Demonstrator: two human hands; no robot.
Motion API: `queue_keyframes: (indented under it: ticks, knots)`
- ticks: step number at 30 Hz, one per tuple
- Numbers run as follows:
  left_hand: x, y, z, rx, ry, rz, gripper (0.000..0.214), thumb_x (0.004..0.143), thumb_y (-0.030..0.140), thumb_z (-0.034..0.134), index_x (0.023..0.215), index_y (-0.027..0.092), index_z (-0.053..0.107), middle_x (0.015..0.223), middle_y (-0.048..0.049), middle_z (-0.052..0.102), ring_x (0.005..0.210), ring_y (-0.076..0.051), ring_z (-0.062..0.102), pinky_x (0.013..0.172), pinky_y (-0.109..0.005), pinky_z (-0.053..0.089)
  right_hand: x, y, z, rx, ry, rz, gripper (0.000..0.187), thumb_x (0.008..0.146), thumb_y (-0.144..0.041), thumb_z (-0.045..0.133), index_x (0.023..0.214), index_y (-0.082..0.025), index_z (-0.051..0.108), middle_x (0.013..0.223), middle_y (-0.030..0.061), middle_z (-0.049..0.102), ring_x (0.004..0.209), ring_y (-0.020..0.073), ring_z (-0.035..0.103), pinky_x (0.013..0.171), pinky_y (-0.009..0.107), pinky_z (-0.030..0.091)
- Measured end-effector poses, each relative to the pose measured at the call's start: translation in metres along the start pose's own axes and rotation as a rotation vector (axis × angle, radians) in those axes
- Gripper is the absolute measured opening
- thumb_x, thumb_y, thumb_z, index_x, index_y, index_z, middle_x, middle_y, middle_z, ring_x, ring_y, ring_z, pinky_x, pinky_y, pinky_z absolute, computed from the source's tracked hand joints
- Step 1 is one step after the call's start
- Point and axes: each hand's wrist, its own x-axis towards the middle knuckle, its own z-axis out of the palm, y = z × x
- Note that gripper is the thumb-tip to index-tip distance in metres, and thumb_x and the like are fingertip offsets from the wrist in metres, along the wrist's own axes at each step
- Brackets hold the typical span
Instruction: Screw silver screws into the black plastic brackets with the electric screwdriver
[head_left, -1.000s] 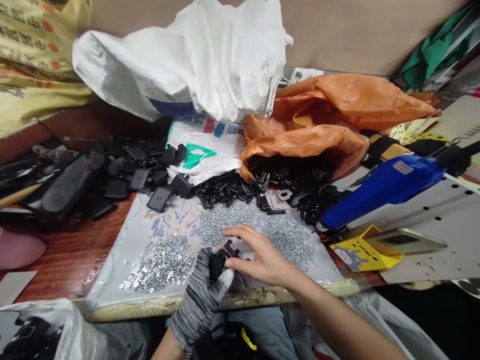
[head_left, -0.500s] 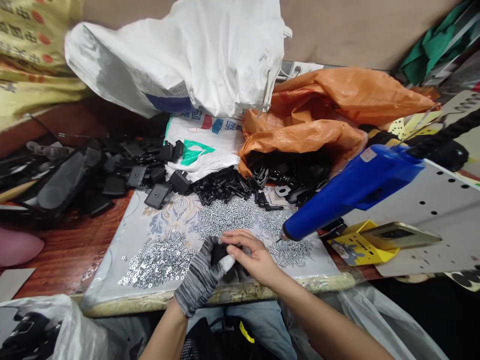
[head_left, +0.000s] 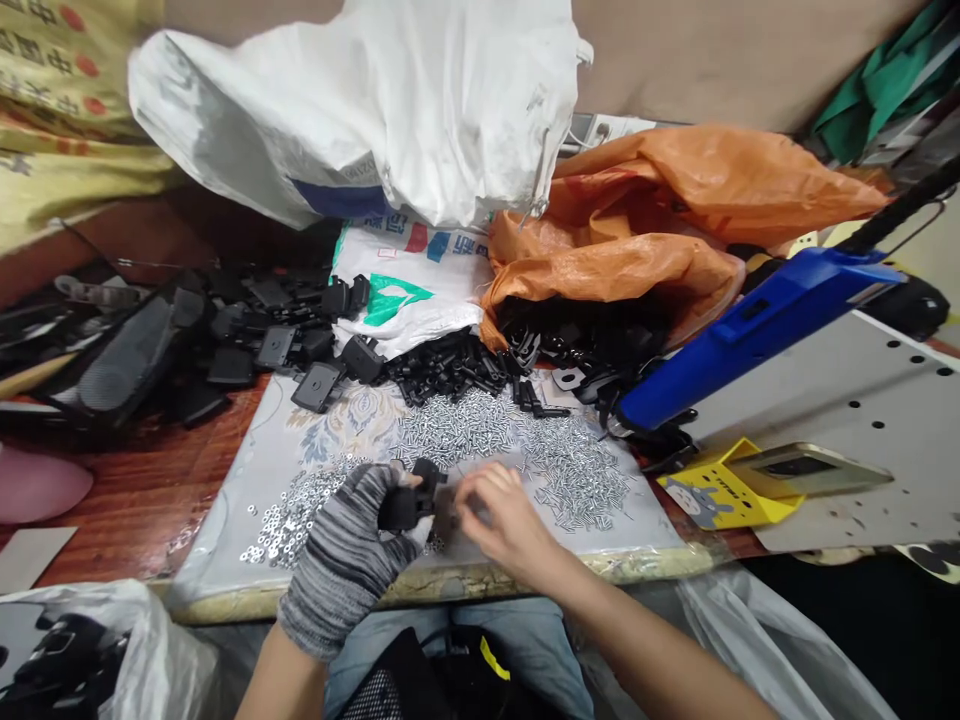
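My left hand, in a grey knit glove, is closed around a small black plastic part just above the near edge of the mat. My bare right hand is right beside it, its fingers pinched at the part's right side; what they pinch is blurred. Behind the hands lie a heap of small silver screws and, to the left, a heap of silver washers. A blue power screwdriver hangs over the right of the mat, its tip pointing down-left.
Black plastic parts pile up behind the mat, more at the left. White and orange sacks stand behind. A perforated grey plate with a phone on a yellow stand fills the right.
Both hands shifted left with the black part, my left hand turning it. The blue screwdriver swung up and back to the right, away from the screws.
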Motion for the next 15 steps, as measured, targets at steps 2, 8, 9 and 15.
queue_keyframes:
  ticks: [2, 8, 9, 15]
  knots:
    - [0.0, 0.006, 0.005, 0.013, -0.076, 0.02, 0.027, 0.074, 0.018, 0.067, 0.101, 0.023, 0.065, 0.095, -0.0021, 0.071, 0.083, -0.019, 0.069, 0.08, -0.034, 0.058, 0.008, -0.006, -0.011, 0.083, 0.177, -0.104, 0.01, 0.09, -0.014, 0.056, 0.096, -0.022, 0.056, 0.089, 0.0021, 0.067, 0.088, 0.0195, 0.059, 0.081, 0.037, 0.04]
    - [-0.001, 0.014, 0.01, -0.006, -0.041, 0.031, 0.021, 0.074, 0.025, 0.07, 0.095, 0.022, 0.068, 0.09, -0.003, 0.072, 0.081, -0.021, 0.07, 0.079, -0.035, 0.058, 0.013, -0.023, -0.027, 0.144, 0.136, -0.282, 0.041, 0.083, -0.01, 0.063, 0.12, -0.024, 0.052, 0.085, -0.0015, 0.075, 0.087, 0.0201, 0.066, 0.087, 0.041, 0.041]
    - [-0.002, 0.016, 0.011, -0.079, -0.037, 0.017, 0.024, 0.072, 0.026, 0.072, 0.096, 0.023, 0.067, 0.091, -0.0021, 0.073, 0.08, -0.02, 0.07, 0.077, -0.033, 0.058, 0.01, -0.025, -0.027, 0.207, 0.122, -0.241, 0.04, 0.084, -0.011, 0.064, 0.119, -0.024, 0.052, 0.084, -0.0016, 0.075, 0.087, 0.02, 0.066, 0.086, 0.04, 0.042]
    - [-0.008, 0.029, 0.04, -0.677, -0.149, -0.167, 0.018, 0.081, 0.032, 0.065, 0.096, 0.023, 0.061, 0.095, -0.0018, 0.071, 0.085, -0.016, 0.069, 0.08, -0.028, 0.056, -0.004, -0.032, -0.054, 0.17, 0.185, -0.133, 0.032, 0.09, -0.018, 0.062, 0.12, -0.026, 0.055, 0.087, 0.0006, 0.072, 0.096, 0.0216, 0.063, 0.089, 0.042, 0.048]
